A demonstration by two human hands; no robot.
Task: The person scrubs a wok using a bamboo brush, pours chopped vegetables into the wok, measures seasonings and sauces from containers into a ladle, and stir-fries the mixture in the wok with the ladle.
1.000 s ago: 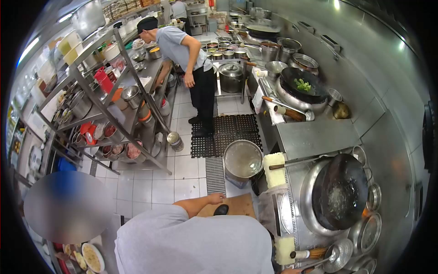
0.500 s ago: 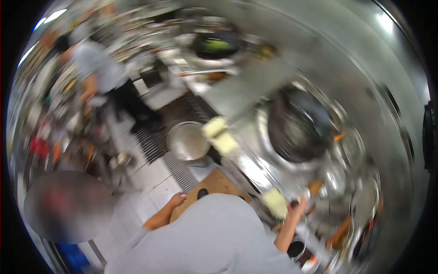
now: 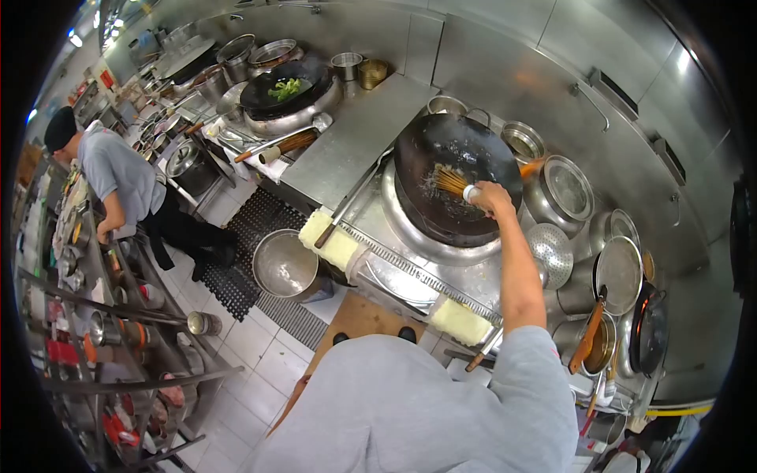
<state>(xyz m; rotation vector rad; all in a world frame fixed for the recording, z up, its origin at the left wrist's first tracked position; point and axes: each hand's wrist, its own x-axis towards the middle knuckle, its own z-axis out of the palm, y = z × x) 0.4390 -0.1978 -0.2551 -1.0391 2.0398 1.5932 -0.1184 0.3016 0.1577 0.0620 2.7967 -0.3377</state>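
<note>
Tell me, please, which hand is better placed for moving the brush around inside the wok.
Probably the right hand: it holds the brush inside the wok, while the left hand, partly hidden, is beside the torso.

Before me, my stainless-steel desk (image 3: 479, 281) carries a silver metal ring (image 3: 393, 209) under a round black wok (image 3: 422, 158); two pale-yellow cloths (image 3: 460, 322) line the desk's near edge.

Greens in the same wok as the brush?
No, the greens lie in the far wok, while the right hand holds the brush in the near wok.
</note>
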